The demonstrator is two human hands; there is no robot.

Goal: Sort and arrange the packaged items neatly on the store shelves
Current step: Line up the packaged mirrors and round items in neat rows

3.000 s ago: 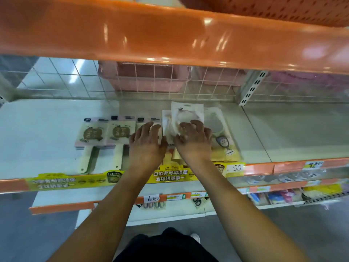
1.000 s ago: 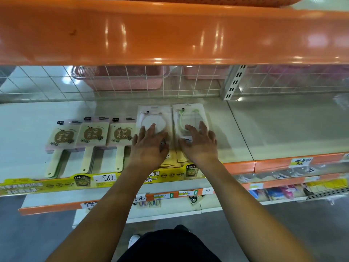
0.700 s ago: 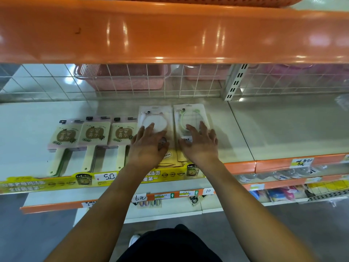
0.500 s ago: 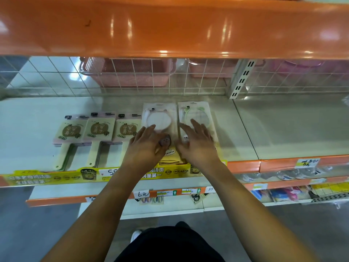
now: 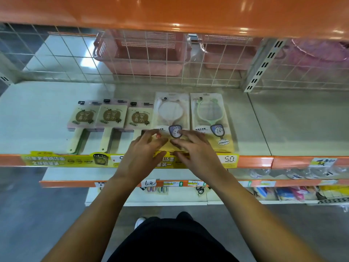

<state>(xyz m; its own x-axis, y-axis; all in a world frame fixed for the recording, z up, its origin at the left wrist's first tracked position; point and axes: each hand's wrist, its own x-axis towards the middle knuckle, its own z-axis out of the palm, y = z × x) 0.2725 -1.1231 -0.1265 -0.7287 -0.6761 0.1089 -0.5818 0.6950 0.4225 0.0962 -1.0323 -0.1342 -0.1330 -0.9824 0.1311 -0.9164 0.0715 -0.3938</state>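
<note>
Two clear packs lie flat side by side on the pale shelf (image 5: 283, 118): a white-framed mirror pack (image 5: 171, 110) and a green-framed mirror pack (image 5: 208, 112), each with a yellow card at its near end. Left of them three hand-mirror packs with beige cards (image 5: 111, 116) sit in a row, handles toward me. My left hand (image 5: 143, 152) rests with spread fingers on the near end of the white pack. My right hand (image 5: 194, 150) lies flat beside it, over the same pack's near end by the green pack. Neither hand grips anything.
An orange upper shelf edge (image 5: 170, 14) hangs overhead. A wire grid (image 5: 66, 59) backs the shelf, with pink baskets (image 5: 143, 53) behind it. The orange front rail (image 5: 255, 161) carries yellow price strips. Lower shelves (image 5: 292, 193) hold small packaged goods. A slotted upright (image 5: 264, 67) stands back right.
Both hands have slid back toward me, from the middle of the two mirror packs to their near ends. The packs now lie straight and side by side.
</note>
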